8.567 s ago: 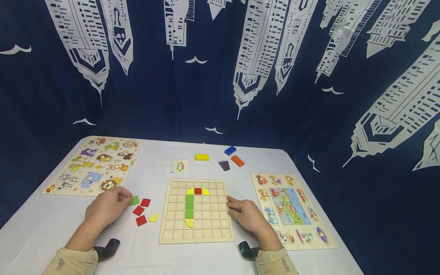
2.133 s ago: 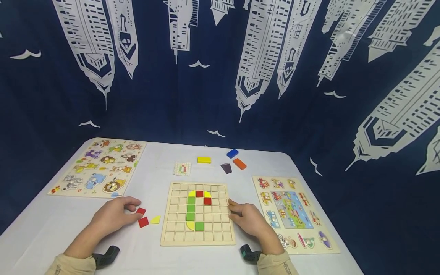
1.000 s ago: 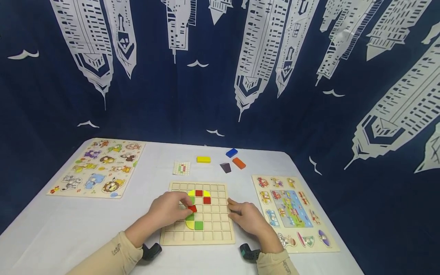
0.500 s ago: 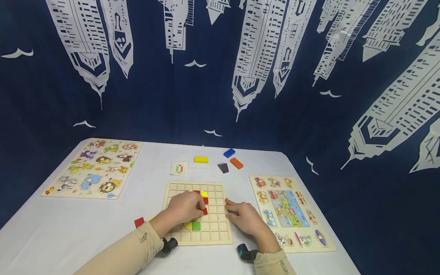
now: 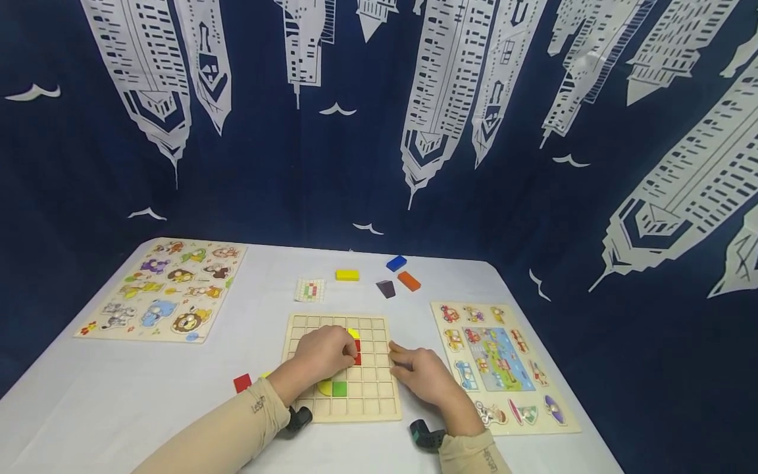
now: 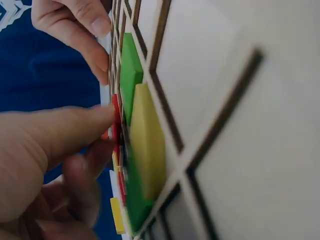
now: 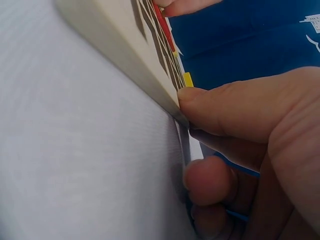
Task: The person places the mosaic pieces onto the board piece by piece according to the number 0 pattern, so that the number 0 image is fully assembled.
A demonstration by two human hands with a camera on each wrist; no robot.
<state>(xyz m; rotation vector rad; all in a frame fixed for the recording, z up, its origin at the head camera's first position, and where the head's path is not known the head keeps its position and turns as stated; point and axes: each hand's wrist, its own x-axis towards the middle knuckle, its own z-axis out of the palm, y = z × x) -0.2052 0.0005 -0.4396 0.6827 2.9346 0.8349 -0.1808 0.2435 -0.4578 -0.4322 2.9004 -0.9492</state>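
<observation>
A wooden grid board (image 5: 373, 409) lies mid-table with coloured tiles set in its squares. My left hand (image 5: 324, 349) reaches over it, and its thumb and finger pinch a red square tile (image 5: 358, 359) at a square just below another red tile. In the left wrist view the thumb touches the red tile's edge (image 6: 117, 107); a yellow rounded tile (image 6: 147, 142) and a green tile (image 6: 131, 80) stand nearer. My left hand hides most of the green column. My right hand (image 5: 428, 375) rests its fingertips against the board's right side, thumb at the edge in the right wrist view.
Left of the board lie a loose red tile (image 5: 242, 382) and a partly hidden yellow tile (image 5: 266, 374). A small pattern card (image 5: 310, 290) and several coloured blocks (image 5: 347, 275) lie behind it. An animal puzzle (image 5: 160, 289) lies left, a vehicle puzzle (image 5: 503, 368) right.
My left hand has carried a red tile from the left pile rightward onto the board, below the other red tile. Earlier, another red tile and a green tile were added. My right hand stays at the edge.
</observation>
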